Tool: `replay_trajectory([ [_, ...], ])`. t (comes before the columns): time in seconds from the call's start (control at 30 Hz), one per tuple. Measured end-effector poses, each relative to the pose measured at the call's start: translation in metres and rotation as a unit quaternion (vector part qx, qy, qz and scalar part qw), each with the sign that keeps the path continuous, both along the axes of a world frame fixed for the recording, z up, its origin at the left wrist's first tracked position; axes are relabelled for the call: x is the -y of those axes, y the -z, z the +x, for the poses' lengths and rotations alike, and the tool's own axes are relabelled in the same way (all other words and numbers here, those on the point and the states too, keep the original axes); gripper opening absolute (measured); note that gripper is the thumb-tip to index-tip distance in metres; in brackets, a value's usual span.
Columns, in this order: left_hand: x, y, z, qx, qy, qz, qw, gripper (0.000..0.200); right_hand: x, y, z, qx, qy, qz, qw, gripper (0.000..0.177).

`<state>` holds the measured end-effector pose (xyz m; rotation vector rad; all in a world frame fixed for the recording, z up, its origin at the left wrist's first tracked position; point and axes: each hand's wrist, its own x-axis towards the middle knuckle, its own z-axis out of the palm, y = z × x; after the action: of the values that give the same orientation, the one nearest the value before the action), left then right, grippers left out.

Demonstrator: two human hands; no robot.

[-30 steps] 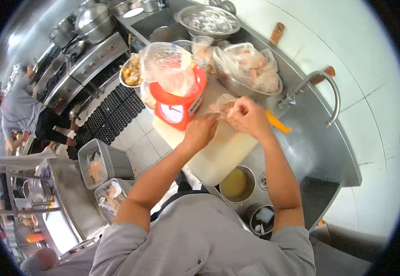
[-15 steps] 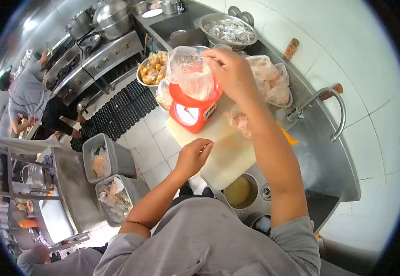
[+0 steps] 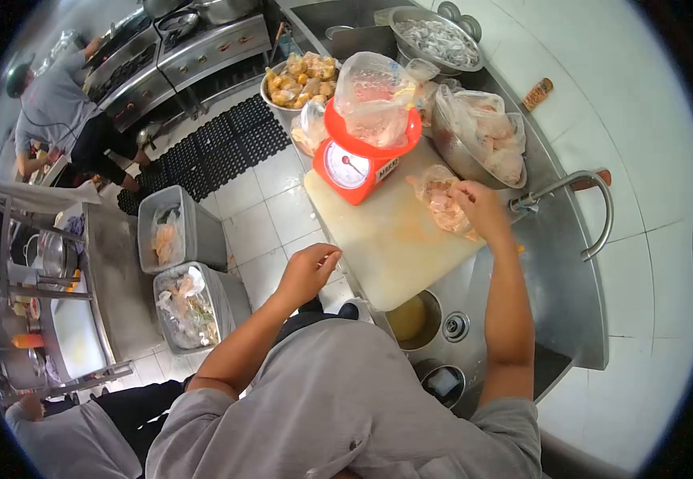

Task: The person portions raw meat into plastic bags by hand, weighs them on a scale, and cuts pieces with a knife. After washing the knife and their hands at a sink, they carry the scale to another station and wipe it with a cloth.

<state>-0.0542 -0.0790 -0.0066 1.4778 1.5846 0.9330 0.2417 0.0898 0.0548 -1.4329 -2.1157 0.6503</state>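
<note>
A red kitchen scale (image 3: 348, 177) with a round white dial stands on a pale cutting board (image 3: 394, 255). In its red pan rests a clear plastic bag (image 3: 374, 100) with pale pink raw meat inside. Right of the scale lies a small heap of raw chicken pieces (image 3: 444, 203). My right hand (image 3: 483, 214) is at the right edge of that heap, its fingers bent together on the meat. My left hand (image 3: 309, 273) hovers by the board's left edge, fingers curled in, and nothing shows in it.
Filled bags (image 3: 486, 132) sit in a metal bowl behind the chicken. A bowl of yellowish bagged pieces (image 3: 302, 80) stands left of the scale. A curved faucet (image 3: 594, 211) rises at right. Grey bins (image 3: 183, 231) are on the left; a co-worker (image 3: 63, 120) bends near the stove.
My right hand has left the bag on the scale and come down right to the chicken heap. The bag stays in the pan. My left hand has shifted slightly left within the view.
</note>
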Motion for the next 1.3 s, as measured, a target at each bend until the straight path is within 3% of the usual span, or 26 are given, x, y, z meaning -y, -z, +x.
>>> replay_trajectory([
  [0.17,-0.007,0.002,0.016,0.007,0.034,0.029,0.999,0.019,0.003,0.023,-0.009,0.098,0.026,0.048,0.994,0.019],
  [0.33,-0.009,-0.007,0.011,-0.019,0.020,0.042,0.999,0.017,0.003,0.029,-0.019,0.142,0.143,0.058,0.978,0.027],
  [0.47,-0.026,-0.012,-0.011,0.008,-0.093,0.140,0.986,0.024,0.005,0.044,-0.017,0.152,0.178,0.070,0.970,0.040],
  [0.57,-0.045,-0.031,-0.024,0.123,-0.139,0.132,0.974,0.025,0.011,0.044,-0.020,0.197,0.198,0.046,0.959,0.043],
  [0.77,-0.063,-0.033,-0.029,0.188,-0.103,0.129,0.968,0.023,-0.001,0.075,0.009,0.254,0.228,0.072,0.937,0.038],
  [0.87,-0.065,-0.026,-0.014,0.191,-0.062,0.095,0.975,0.022,-0.019,0.082,0.032,0.284,0.237,-0.024,0.929,0.030],
  [0.93,-0.064,-0.025,-0.004,0.188,-0.036,0.071,0.979,0.020,-0.025,0.089,0.046,0.151,0.215,0.025,0.964,0.023],
  [1.03,-0.069,-0.025,0.012,0.170,0.020,0.060,0.983,0.020,-0.018,0.063,0.038,-0.028,0.242,-0.100,0.965,0.027],
  [1.23,-0.094,-0.024,0.057,0.102,0.098,0.125,0.982,0.024,0.015,0.059,0.022,-0.005,0.112,-0.106,0.988,0.029],
  [1.3,-0.109,-0.005,0.072,0.031,0.119,0.173,0.977,0.028,0.022,0.063,0.025,-0.036,0.170,-0.106,0.979,0.032],
])
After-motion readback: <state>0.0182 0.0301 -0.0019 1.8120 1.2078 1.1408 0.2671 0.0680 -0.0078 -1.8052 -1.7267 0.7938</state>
